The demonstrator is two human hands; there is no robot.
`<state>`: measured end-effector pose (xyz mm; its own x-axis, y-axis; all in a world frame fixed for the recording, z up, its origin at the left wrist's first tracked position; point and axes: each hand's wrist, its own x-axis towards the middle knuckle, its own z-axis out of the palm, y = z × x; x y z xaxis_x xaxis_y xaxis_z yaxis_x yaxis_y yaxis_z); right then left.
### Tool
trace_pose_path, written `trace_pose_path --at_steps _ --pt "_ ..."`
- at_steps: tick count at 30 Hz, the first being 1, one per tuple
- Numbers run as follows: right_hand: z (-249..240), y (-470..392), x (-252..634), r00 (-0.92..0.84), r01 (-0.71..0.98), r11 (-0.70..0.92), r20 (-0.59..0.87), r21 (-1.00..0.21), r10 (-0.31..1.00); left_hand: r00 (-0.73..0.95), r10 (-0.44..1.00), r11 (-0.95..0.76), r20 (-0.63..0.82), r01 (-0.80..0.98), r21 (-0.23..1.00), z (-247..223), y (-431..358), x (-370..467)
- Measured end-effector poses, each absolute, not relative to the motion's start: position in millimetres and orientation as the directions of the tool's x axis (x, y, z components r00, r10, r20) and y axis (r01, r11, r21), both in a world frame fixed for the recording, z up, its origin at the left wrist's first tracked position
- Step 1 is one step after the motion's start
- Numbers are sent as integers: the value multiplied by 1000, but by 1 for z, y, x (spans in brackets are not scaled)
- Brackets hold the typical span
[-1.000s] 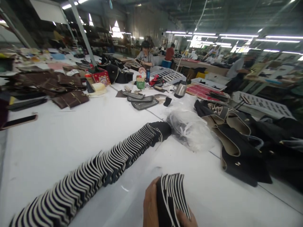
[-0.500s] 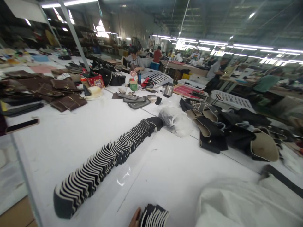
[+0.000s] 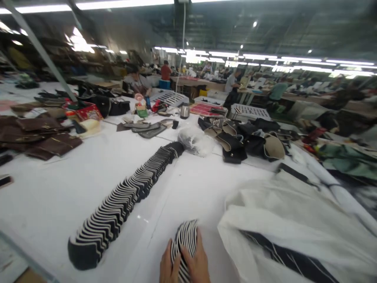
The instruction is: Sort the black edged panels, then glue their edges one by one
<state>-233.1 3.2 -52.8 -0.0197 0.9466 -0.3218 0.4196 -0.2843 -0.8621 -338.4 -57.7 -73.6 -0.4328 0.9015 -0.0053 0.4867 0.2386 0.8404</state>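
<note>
At the bottom centre, my left hand [image 3: 169, 262] and my right hand [image 3: 198, 260] are closed around the two sides of a small stack of dark pieces with pale edges [image 3: 187, 236]. The lower end of that stack runs out of view. To its left, a long fanned row of similar black pieces with pale edges [image 3: 126, 200] lies slantwise across the white table [image 3: 118, 169], apart from both hands. Right of my right hand rests a large whitish sack [image 3: 265, 212], with black pieces showing through its opening.
Crumpled clear plastic [image 3: 196, 141] touches the row's far end. Black bags with beige linings [image 3: 235, 143] lie at the back right. Brown leather bags [image 3: 44, 133] are piled at the left, near a slanted pole [image 3: 41, 51]. A metal kettle [image 3: 185, 111] stands farther back. Several people work beyond.
The view has turned to the right. Both hands now show on the small stack, where before only fingers of one hand appeared beside it. More of the sack is visible.
</note>
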Motion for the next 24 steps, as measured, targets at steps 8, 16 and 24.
trace_pose_path --at_steps 8,16,24 --pt "-29 10 -228 -99 429 -257 -328 -866 939 -233 968 225 -95 634 739 -56 -90 -322" --pt "-25 20 -217 -137 447 -287 -382 -847 914 -249 968 202 -42 666 718 -48 -64 -313" --pt "-30 38 -209 -252 555 -206 -399 -806 882 -123 987 153 -101 558 816 -63 -30 -361"
